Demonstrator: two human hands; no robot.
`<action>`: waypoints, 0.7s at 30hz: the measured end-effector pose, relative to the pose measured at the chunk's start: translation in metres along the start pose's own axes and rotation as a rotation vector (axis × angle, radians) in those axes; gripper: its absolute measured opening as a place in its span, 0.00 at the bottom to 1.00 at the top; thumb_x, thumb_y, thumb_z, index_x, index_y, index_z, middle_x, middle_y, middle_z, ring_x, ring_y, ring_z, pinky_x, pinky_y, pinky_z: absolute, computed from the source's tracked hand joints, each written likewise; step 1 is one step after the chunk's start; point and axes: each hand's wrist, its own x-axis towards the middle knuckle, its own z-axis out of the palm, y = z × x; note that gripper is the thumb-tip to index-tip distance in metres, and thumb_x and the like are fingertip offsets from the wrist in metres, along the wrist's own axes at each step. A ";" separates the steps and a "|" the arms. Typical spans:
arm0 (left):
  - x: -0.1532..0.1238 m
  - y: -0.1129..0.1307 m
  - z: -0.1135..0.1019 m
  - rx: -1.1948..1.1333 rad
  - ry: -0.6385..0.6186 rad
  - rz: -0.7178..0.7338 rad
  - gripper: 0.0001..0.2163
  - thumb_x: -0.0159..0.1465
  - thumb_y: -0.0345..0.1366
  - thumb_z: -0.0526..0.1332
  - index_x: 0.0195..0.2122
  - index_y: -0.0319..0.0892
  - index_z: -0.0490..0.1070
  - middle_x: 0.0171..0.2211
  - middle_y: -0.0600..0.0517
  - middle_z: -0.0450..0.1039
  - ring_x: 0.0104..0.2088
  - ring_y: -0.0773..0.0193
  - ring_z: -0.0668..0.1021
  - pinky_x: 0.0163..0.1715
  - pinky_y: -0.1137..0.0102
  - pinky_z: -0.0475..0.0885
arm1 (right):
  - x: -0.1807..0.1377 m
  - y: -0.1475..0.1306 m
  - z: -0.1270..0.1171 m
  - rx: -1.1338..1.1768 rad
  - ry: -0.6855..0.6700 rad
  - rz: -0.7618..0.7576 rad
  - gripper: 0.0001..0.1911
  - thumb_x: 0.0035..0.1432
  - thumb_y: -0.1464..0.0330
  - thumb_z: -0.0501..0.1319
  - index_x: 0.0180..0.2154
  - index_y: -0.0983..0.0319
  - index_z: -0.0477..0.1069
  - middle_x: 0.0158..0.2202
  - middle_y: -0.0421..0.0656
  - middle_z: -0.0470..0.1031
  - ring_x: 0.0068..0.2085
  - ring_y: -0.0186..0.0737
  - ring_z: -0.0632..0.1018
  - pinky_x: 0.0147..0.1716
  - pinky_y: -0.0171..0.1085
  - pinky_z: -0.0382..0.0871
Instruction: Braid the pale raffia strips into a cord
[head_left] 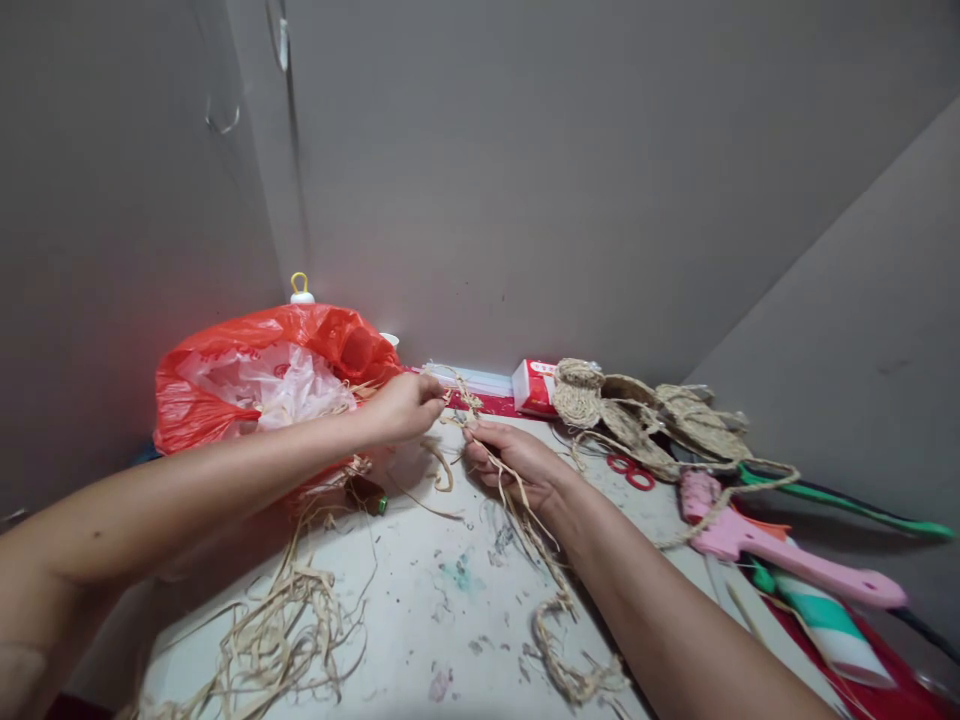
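Note:
My right hand (517, 462) is closed round a bundle of dry straw strands (525, 520). Below that hand the strands run down the board into a twisted straw rope (559, 665), which curls near the front. My left hand (409, 405) is up and to the left, its thumb and fingers pinched together beside a thin, frayed length of straw (466, 392). What lies between those fingertips is too small to make out. A loose heap of straw (281, 635) spreads over the front left of the stained white board (420, 640).
A red plastic bag (247, 335) stands at the back left. Woven straw pieces (630, 410) lie at the back right by a red and white box (534, 388). Red-handled scissors (634, 473), a pink-handled tool (810, 570) and a green-and-white roll (832, 625) are to the right. Grey walls enclose the table.

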 end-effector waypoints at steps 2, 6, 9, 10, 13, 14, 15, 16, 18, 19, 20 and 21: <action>0.006 -0.008 0.021 -0.020 -0.029 -0.033 0.10 0.59 0.30 0.55 0.37 0.36 0.75 0.31 0.50 0.76 0.31 0.66 0.75 0.32 0.74 0.67 | 0.000 0.001 0.001 -0.008 0.013 -0.003 0.10 0.58 0.74 0.54 0.25 0.62 0.61 0.12 0.34 0.61 0.10 0.24 0.55 0.08 0.23 0.43; 0.017 -0.016 0.037 -0.029 -0.004 -0.080 0.08 0.58 0.30 0.56 0.32 0.36 0.75 0.27 0.51 0.75 0.29 0.65 0.75 0.30 0.73 0.67 | 0.005 0.005 -0.001 -0.024 0.091 -0.036 0.09 0.57 0.75 0.54 0.24 0.62 0.61 0.12 0.34 0.61 0.11 0.24 0.57 0.08 0.23 0.44; 0.033 -0.019 0.033 -0.019 0.077 -0.121 0.06 0.57 0.30 0.57 0.29 0.37 0.74 0.27 0.50 0.74 0.30 0.65 0.74 0.32 0.73 0.67 | 0.010 0.007 -0.005 -0.055 0.151 -0.050 0.09 0.56 0.75 0.54 0.24 0.63 0.61 0.11 0.34 0.61 0.11 0.24 0.58 0.08 0.23 0.44; 0.039 -0.020 0.032 -0.022 0.094 -0.147 0.06 0.57 0.30 0.57 0.27 0.37 0.73 0.26 0.50 0.74 0.29 0.65 0.74 0.31 0.73 0.67 | 0.011 0.008 -0.005 -0.065 0.165 -0.054 0.09 0.55 0.75 0.54 0.24 0.63 0.61 0.11 0.35 0.62 0.11 0.25 0.58 0.07 0.23 0.44; 0.060 -0.023 0.035 -0.057 0.088 -0.247 0.08 0.57 0.31 0.58 0.23 0.36 0.71 0.20 0.50 0.71 0.23 0.66 0.72 0.25 0.73 0.66 | 0.011 0.008 -0.005 -0.088 0.180 -0.049 0.09 0.56 0.74 0.54 0.24 0.63 0.61 0.11 0.35 0.62 0.11 0.25 0.58 0.07 0.23 0.44; 0.065 -0.023 0.039 -0.076 0.073 -0.276 0.08 0.58 0.32 0.59 0.22 0.36 0.70 0.20 0.49 0.71 0.22 0.67 0.72 0.24 0.73 0.65 | 0.011 0.008 -0.004 -0.093 0.178 -0.040 0.09 0.56 0.74 0.54 0.24 0.63 0.62 0.11 0.35 0.61 0.10 0.25 0.58 0.07 0.23 0.44; 0.069 -0.024 0.043 -0.097 0.054 -0.301 0.09 0.58 0.33 0.59 0.22 0.35 0.70 0.20 0.49 0.71 0.21 0.67 0.72 0.23 0.73 0.65 | 0.010 0.007 -0.003 -0.097 0.173 -0.027 0.09 0.56 0.74 0.53 0.23 0.63 0.62 0.11 0.35 0.61 0.10 0.25 0.57 0.07 0.23 0.44; 0.073 -0.024 0.047 -0.120 0.032 -0.322 0.10 0.59 0.34 0.59 0.23 0.35 0.70 0.20 0.48 0.71 0.21 0.67 0.72 0.22 0.73 0.65 | 0.009 0.007 -0.002 -0.098 0.167 -0.014 0.10 0.56 0.75 0.53 0.23 0.63 0.61 0.10 0.34 0.61 0.10 0.25 0.57 0.07 0.23 0.43; 0.077 -0.024 0.056 -0.163 -0.017 -0.362 0.11 0.61 0.36 0.58 0.26 0.34 0.71 0.24 0.47 0.72 0.22 0.67 0.72 0.22 0.72 0.67 | 0.008 0.007 0.000 -0.098 0.155 0.012 0.10 0.56 0.76 0.52 0.23 0.63 0.61 0.10 0.34 0.60 0.10 0.24 0.56 0.07 0.24 0.43; 0.079 -0.025 0.059 -0.180 -0.044 -0.383 0.11 0.63 0.37 0.57 0.30 0.33 0.72 0.26 0.47 0.73 0.23 0.68 0.73 0.24 0.72 0.69 | 0.007 0.007 0.001 -0.096 0.151 0.022 0.11 0.56 0.76 0.52 0.22 0.63 0.61 0.10 0.34 0.60 0.10 0.24 0.56 0.07 0.24 0.43; 0.080 -0.026 0.062 -0.193 -0.068 -0.404 0.11 0.64 0.38 0.57 0.34 0.33 0.72 0.30 0.47 0.73 0.26 0.67 0.74 0.26 0.71 0.71 | 0.007 0.008 0.002 -0.095 0.148 0.031 0.11 0.56 0.76 0.52 0.22 0.63 0.61 0.10 0.34 0.59 0.10 0.24 0.56 0.07 0.24 0.42; 0.081 -0.027 0.064 -0.202 -0.088 -0.424 0.11 0.64 0.38 0.57 0.38 0.34 0.71 0.34 0.47 0.73 0.30 0.66 0.75 0.30 0.69 0.72 | 0.007 0.008 0.002 -0.094 0.149 0.038 0.11 0.55 0.76 0.52 0.22 0.63 0.61 0.10 0.34 0.59 0.10 0.24 0.56 0.07 0.24 0.42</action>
